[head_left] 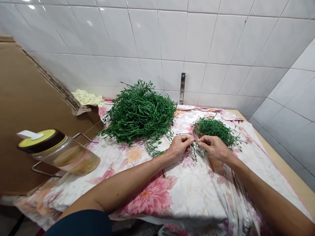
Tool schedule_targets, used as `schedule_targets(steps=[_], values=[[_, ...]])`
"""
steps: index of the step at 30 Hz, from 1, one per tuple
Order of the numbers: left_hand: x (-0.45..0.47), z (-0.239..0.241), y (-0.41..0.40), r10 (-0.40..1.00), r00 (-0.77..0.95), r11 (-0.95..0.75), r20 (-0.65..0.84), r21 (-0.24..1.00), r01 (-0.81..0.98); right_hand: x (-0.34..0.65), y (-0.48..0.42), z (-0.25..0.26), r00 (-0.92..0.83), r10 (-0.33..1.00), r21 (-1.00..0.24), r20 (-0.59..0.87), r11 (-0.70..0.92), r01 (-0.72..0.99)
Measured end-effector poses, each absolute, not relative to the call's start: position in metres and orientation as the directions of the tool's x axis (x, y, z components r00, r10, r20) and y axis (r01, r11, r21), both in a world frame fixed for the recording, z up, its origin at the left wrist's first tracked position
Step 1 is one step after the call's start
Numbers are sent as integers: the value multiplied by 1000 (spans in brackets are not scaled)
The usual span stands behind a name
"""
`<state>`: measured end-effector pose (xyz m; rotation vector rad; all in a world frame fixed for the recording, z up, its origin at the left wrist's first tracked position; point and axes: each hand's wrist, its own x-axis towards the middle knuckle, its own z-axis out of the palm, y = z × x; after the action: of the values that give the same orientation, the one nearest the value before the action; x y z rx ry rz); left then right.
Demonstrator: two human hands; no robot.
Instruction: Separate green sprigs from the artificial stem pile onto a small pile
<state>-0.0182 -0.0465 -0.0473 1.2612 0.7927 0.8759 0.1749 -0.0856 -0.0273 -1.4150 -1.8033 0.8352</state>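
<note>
My left hand (pixel 179 147) and my right hand (pixel 213 147) meet over the flowered cloth, fingertips pinched close together. Between them are thin green artificial stems (pixel 195 152), gripped by both hands, with loose ends hanging below the fingers. Just behind my right hand lies a small heap of green stems (pixel 216 129). A much larger pile of the same green stems (pixel 141 113) rises to the left, with a few strands (pixel 154 149) trailing from its front toward my left wrist. Exactly how the stems sit between the fingertips is too small to tell.
A flowered cloth (pixel 197 196) covers the table. At left stand a cardboard box (pixel 31 98) and a clear jar (pixel 73 155) with a yellow and brown lid. Pale yellow pieces (pixel 87 97) lie behind the box. A metal bracket (pixel 182 88) is against the tiled wall (pixel 172 36).
</note>
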Motion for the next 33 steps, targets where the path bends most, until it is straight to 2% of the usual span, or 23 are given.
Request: schedule_targets(steps=[9, 15, 21, 28, 33], values=[[-18, -54, -43, 887, 462, 36, 16, 994, -102, 173, -87, -25, -116, 984, -840, 133, 174, 513], [-17, -52, -45, 886, 456, -40, 86, 993, -111, 167, -87, -31, -116, 989, -903, 95, 135, 409], [-16, -54, -45, 891, 447, -21, 75, 992, -123, 165, -86, -37, -42, 995, -916, 89, 98, 390], [-15, -53, -44, 894, 438, -42, 95, 991, -131, 163, -88, -32, -26, 1000, -964, -13, -5, 266], [-15, -54, -45, 891, 438, -84, 121, 991, -103, 162, -87, -35, -10, 1000, -982, -10, -8, 190]])
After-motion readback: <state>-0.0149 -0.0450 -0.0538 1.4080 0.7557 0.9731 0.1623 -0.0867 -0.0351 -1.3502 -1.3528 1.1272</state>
